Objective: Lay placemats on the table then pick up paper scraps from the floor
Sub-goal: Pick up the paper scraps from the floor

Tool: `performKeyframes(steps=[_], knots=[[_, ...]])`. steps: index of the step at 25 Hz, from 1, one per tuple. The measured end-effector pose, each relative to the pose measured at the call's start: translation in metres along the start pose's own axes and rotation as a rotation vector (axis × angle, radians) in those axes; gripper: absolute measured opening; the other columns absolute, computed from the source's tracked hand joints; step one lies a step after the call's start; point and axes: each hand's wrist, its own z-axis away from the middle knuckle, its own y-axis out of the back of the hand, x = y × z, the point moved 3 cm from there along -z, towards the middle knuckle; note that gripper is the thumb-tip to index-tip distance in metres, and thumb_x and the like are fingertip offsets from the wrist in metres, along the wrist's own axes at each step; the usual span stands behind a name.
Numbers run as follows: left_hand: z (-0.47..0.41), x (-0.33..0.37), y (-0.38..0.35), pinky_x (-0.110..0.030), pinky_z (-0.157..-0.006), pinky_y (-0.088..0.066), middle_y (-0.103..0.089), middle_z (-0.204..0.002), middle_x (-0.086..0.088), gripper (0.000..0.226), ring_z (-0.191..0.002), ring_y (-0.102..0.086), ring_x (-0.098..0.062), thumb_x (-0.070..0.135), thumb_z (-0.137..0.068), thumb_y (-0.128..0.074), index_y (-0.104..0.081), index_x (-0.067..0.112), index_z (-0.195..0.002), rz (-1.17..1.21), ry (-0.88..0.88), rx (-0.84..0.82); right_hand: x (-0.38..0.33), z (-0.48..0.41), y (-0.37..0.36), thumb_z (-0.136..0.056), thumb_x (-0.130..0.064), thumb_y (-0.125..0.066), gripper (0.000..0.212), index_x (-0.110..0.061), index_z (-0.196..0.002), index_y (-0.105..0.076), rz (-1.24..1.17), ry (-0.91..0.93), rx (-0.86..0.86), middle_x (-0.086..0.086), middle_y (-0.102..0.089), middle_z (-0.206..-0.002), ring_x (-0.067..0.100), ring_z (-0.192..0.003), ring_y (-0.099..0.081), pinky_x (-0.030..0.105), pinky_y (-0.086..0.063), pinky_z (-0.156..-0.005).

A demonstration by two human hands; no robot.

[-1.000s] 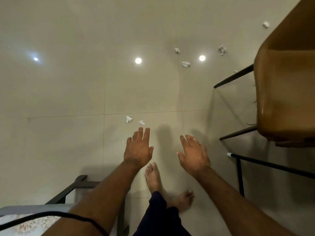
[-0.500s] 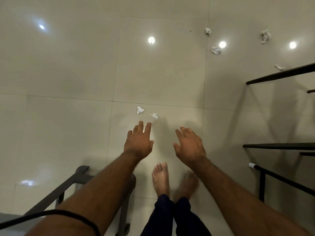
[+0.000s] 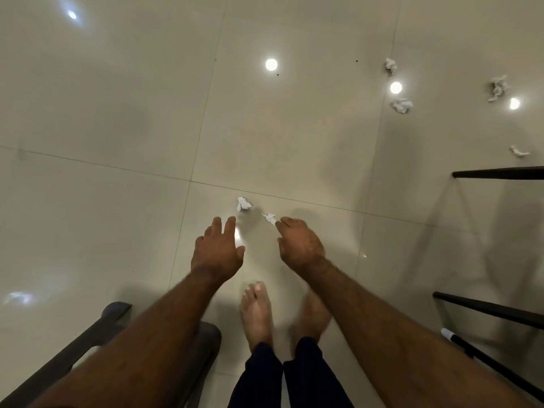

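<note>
While I bend over the floor, both hands reach for paper scraps.
My right hand pinches at the small scrap; my left hand hovers spread, empty, just below the crumpled scrap.

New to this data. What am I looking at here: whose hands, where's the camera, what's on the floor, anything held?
There is no robot. A person wears one wide-angle camera on the head, looking down past their own arms and bare feet at a glossy beige tiled floor. The bright round spots are ceiling lights reflected in the tiles.

The left hand is spread open and holds nothing. The right hand has its fingers curled, with the fingertips at a small white torn paper scrap; whether it is already pinched cannot be told.

A second crumpled white paper scrap lies just ahead of the left hand. Four more crumpled white scraps lie further off to the upper right, for example one at. Dark metal furniture legs show at the right edge and the lower left.
</note>
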Motion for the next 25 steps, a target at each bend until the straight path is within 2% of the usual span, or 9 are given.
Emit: performKeyframes(steps=[4, 7, 12, 16, 19, 21, 23, 25], knots=[[-0.046, -0.015, -0.021, -0.049, -0.104, -0.042, -0.03, -0.16, -0.018, 0.078, -0.136, -0.046, -0.037, 0.044, -0.095, -0.06, -0.024, 0.017, -0.158, 0.018, -0.026, 0.013, 0.006, -0.056, -0.042, -0.095, -0.012, -0.051, 0.047, -0.013, -0.142, -0.05, -0.013, -0.013, -0.003, 0.005, -0.053, -0.142, 0.031, -0.125, -0.05, 0.038, -0.045, -0.103], [-0.072, -0.027, -0.037, -0.049, -0.1, -0.045, -0.035, -0.155, -0.017, 0.077, -0.13, -0.05, -0.037, 0.042, -0.094, -0.062, -0.026, 0.016, -0.157, 0.008, -0.044, 0.02, 0.007, -0.087, -0.075, -0.092, -0.008, -0.052, 0.048, -0.012, -0.14, -0.051, -0.009, -0.035, -0.025, 0.008, -0.054, -0.14, 0.033, -0.123, -0.051, 0.039, -0.048, -0.101], [-0.108, -0.042, -0.064, -0.05, -0.094, -0.047, -0.041, -0.147, -0.018, 0.075, -0.122, -0.053, -0.039, 0.041, -0.092, -0.063, -0.029, 0.015, -0.154, -0.007, -0.09, 0.039, 0.014, -0.121, -0.122, -0.09, -0.005, -0.054, 0.052, -0.011, -0.142, -0.049, 0.03, -0.05, -0.009, 0.012, -0.046, -0.148, 0.036, -0.126, -0.048, 0.043, -0.049, -0.098], [-0.124, -0.051, -0.076, -0.051, -0.095, -0.048, -0.041, -0.149, -0.02, 0.075, -0.124, -0.053, -0.039, 0.041, -0.092, -0.062, -0.029, 0.015, -0.154, -0.001, -0.086, 0.055, 0.013, -0.135, -0.142, -0.086, -0.002, -0.059, 0.043, -0.01, -0.128, -0.056, 0.119, -0.014, 0.085, 0.014, -0.052, -0.133, 0.036, -0.118, -0.049, 0.044, -0.053, -0.081], [-0.127, -0.055, -0.081, -0.05, -0.095, -0.05, -0.041, -0.15, -0.019, 0.076, -0.124, -0.054, -0.039, 0.042, -0.092, -0.063, -0.029, 0.015, -0.154, 0.004, -0.074, 0.05, 0.013, -0.14, -0.15, -0.088, -0.005, -0.057, 0.035, -0.009, -0.123, -0.06, 0.074, 0.032, 0.077, 0.015, -0.059, -0.121, 0.036, -0.109, -0.056, 0.041, -0.051, -0.081], [-0.123, -0.054, -0.081, -0.049, -0.094, -0.051, -0.042, -0.15, -0.018, 0.078, -0.123, -0.055, -0.038, 0.04, -0.09, -0.066, -0.03, 0.014, -0.154, 0.111, -0.075, 0.038, 0.011, -0.138, -0.149, -0.089, -0.005, -0.058, 0.036, -0.011, -0.124, -0.064, -0.207, -0.092, 0.129, 0.013, -0.067, -0.113, 0.033, -0.102, -0.062, 0.037, -0.051, -0.086], [-0.118, -0.047, -0.082, -0.047, -0.096, -0.052, -0.045, -0.15, -0.014, 0.078, -0.124, -0.055, -0.033, 0.034, -0.09, -0.069, -0.031, 0.013, -0.156, 0.265, -0.139, 0.015, 0.006, -0.135, -0.142, -0.083, 0.0, -0.067, 0.044, -0.014, -0.125, -0.063, -0.749, -0.346, 0.198, 0.008, -0.073, -0.095, 0.026, -0.088, -0.07, 0.037, -0.058, -0.084], [-0.112, -0.038, -0.085, -0.043, -0.099, -0.051, -0.054, -0.143, -0.013, 0.067, -0.121, -0.057, -0.03, 0.027, -0.095, -0.066, -0.038, 0.012, -0.154, 0.35, -0.216, 0.016, -0.012, -0.133, -0.133, -0.078, 0.002, -0.077, 0.054, -0.02, -0.123, -0.056, -1.239, -0.464, 0.147, 0.009, -0.073, -0.088, 0.023, -0.081, -0.072, 0.038, -0.062, -0.075]])
